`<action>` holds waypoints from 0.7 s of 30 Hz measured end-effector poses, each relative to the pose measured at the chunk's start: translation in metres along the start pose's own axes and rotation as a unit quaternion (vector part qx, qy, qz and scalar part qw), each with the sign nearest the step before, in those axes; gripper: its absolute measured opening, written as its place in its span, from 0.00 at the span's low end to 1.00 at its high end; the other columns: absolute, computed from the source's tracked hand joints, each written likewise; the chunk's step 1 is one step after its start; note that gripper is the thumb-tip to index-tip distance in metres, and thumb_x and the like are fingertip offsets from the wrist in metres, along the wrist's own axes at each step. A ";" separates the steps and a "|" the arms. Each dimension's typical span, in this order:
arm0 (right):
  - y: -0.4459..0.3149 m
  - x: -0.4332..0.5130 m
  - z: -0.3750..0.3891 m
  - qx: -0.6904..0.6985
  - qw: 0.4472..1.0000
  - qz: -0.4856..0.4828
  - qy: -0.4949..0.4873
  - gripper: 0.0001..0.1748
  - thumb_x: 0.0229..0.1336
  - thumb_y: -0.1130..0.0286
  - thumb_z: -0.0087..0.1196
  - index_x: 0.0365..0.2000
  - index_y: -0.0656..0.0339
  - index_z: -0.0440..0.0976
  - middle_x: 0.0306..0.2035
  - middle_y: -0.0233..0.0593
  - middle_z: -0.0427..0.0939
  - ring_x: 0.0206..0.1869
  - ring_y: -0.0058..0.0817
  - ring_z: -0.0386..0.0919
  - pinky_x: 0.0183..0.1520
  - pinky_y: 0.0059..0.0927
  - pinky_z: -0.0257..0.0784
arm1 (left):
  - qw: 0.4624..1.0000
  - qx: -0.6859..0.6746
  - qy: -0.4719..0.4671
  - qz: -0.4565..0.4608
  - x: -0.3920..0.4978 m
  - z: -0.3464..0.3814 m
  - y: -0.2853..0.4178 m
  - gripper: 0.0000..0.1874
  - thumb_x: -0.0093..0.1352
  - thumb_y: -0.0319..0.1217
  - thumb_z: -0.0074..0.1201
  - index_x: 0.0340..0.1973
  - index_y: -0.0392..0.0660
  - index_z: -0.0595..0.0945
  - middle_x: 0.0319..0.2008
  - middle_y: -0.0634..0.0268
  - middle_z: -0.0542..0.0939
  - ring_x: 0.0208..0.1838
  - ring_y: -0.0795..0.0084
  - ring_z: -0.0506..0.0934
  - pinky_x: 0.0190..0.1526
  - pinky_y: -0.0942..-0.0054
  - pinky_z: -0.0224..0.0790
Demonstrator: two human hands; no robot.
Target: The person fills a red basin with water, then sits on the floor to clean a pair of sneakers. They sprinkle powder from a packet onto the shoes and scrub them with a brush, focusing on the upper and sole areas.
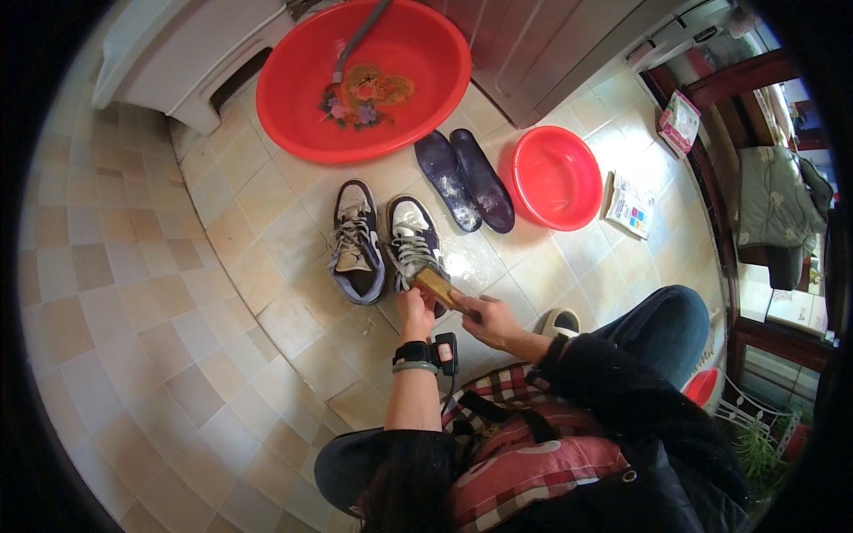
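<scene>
My right hand [492, 321] grips a wooden-backed brush [443, 290] and holds its far end over the tongue area of the right-hand sneaker [412, 233]. That sneaker is white and dark, with grey laces, and stands on the tile floor. At its heel end my left hand [416, 310] touches the shoe's collar, with the fingers partly hidden by the brush. The matching sneaker [356, 233] stands just to the left, its laces loose and its opening facing me. Two dark insoles [466, 180] lie side by side beyond the shoes, whitish residue on both.
A large red basin [300, 113] with a grey hose [360, 36] in it stands at the back. A small red basin [558, 178] sits right of the insoles, near a printed packet [630, 205]. Wet tile [473, 260] shines beside the shoes. A tiled wall [133, 300] runs along the left.
</scene>
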State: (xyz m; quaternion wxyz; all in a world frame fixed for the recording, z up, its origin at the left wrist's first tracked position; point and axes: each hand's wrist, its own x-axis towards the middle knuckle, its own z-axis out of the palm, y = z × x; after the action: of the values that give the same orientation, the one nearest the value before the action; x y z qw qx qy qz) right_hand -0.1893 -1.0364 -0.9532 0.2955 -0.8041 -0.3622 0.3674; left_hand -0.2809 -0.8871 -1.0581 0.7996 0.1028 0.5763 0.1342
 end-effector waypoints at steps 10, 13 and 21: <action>0.009 0.080 -0.022 -0.113 0.977 -0.085 0.158 0.31 0.48 0.72 0.52 0.56 0.42 0.68 0.23 0.43 0.69 0.23 0.42 0.72 0.29 0.40 0.70 | 0.998 -0.035 -0.057 0.021 -0.009 -0.006 0.011 0.17 0.60 0.33 0.58 0.44 0.43 0.76 0.39 0.63 0.77 0.40 0.67 0.76 0.40 0.71 0.70; 0.015 0.070 -0.012 -0.117 0.987 -0.058 0.096 0.31 0.48 0.71 0.51 0.56 0.40 0.67 0.24 0.44 0.70 0.22 0.44 0.72 0.28 0.43 0.72 | 0.997 -0.045 -0.046 0.052 -0.011 0.005 0.016 0.23 0.60 0.41 0.62 0.46 0.41 0.76 0.43 0.62 0.77 0.43 0.70 0.76 0.44 0.73 0.69; 0.026 0.081 -0.008 -0.151 0.954 -0.165 0.198 0.28 0.50 0.72 0.50 0.54 0.42 0.69 0.25 0.41 0.69 0.23 0.44 0.73 0.25 0.42 0.72 | 0.990 0.051 0.028 0.130 -0.010 0.011 0.016 0.20 0.64 0.32 0.59 0.49 0.39 0.75 0.46 0.64 0.78 0.45 0.66 0.77 0.46 0.67 0.70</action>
State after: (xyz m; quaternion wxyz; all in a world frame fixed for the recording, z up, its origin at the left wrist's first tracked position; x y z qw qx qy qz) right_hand -0.1351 -0.9879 -0.9985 0.2931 -0.8250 -0.4752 0.0877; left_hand -0.2755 -0.8752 -1.0404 0.7526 0.2140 0.5860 0.2106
